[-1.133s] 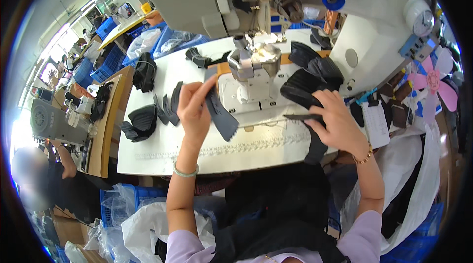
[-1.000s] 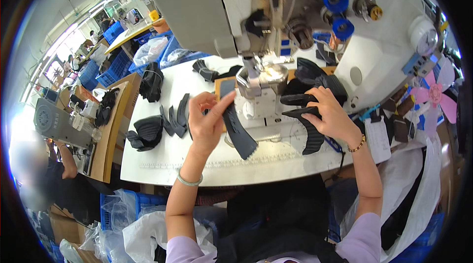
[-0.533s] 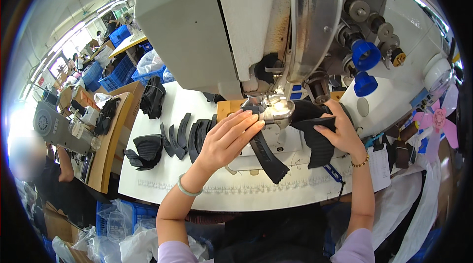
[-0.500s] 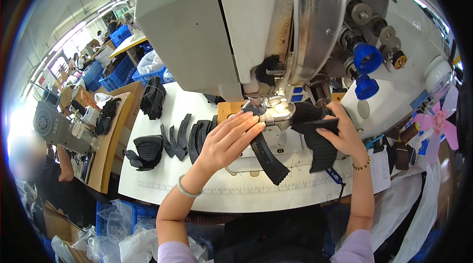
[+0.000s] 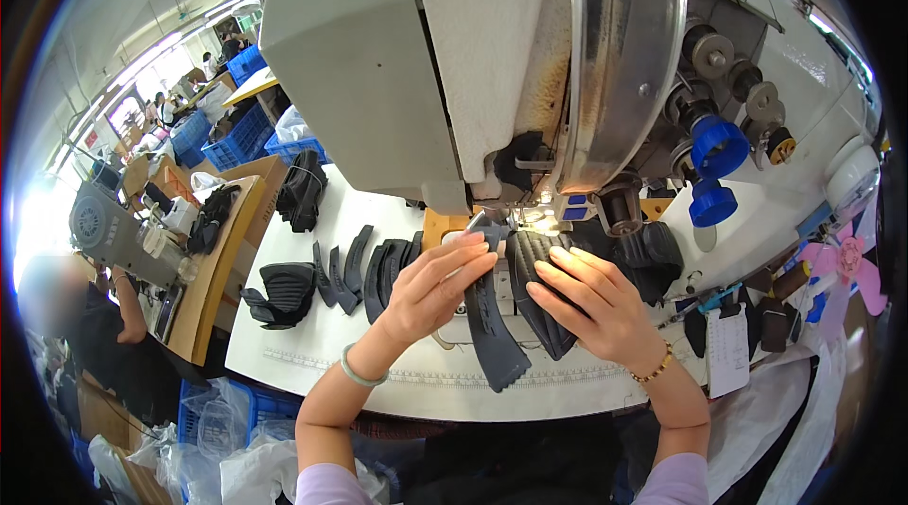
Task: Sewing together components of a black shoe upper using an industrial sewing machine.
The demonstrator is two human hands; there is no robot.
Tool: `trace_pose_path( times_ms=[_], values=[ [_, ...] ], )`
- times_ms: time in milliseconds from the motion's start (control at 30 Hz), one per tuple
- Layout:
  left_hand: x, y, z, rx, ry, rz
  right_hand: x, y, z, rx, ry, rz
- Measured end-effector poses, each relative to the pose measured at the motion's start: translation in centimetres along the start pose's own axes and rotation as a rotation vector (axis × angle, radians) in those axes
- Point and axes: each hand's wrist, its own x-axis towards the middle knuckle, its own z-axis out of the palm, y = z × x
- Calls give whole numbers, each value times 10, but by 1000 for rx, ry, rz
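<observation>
Right hand (image 5: 591, 306) has just swung the black ridged piece (image 5: 539, 302) in from the side; half a second ago it hangs off to the right, now it lies alongside the dark grey strip (image 5: 494, 339). Left hand (image 5: 430, 287) stays on the strip, roughly same spot.

Left fingers: close together, laid over the strip's upper half, tips pointing to the sewing machine (image 5: 364, 79). Right fingers: slightly spread, flat across the ridged piece. Both thumbs hidden, so can't tell if either hand pinches from below.

Strip's jagged end hangs down past the left fingertips, toward the person; ridged piece sits just left of the right fingertips. So both pieces are between the hands, narrow gap showing between them lower down; whether the top ends touch, can't tell. Likely means the two are being lined up under the machine head, no join visible yet.

Left of the left fingers: loose strips (image 5: 357, 259) and a black bundle (image 5: 282, 292). Beyond the right fingers: more ridged pieces (image 5: 653, 264). Table ruler (image 5: 378, 375) runs nearer the person than either set of fingers.
</observation>
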Motion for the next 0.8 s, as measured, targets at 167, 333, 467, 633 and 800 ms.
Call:
trace_pose_path(
  times_ms=[167, 333, 467, 633, 800],
  values=[
    [-1, 10, 3, 197, -32, 177, -9, 1, 27, -20, 141, 1],
    [4, 14, 4, 261, -116, 201, -15, 1, 36, -55, 190, 17],
    [9, 16, -1, 184, -149, 130, -16, 2, 38, -51, 208, 7],
    [15, 18, -7, 181, -239, 106, -16, 3, 38, -57, 223, 3],
    [23, 19, -11, 157, -275, 90, -15, 6, 33, -12, 217, 15]
  ],
)
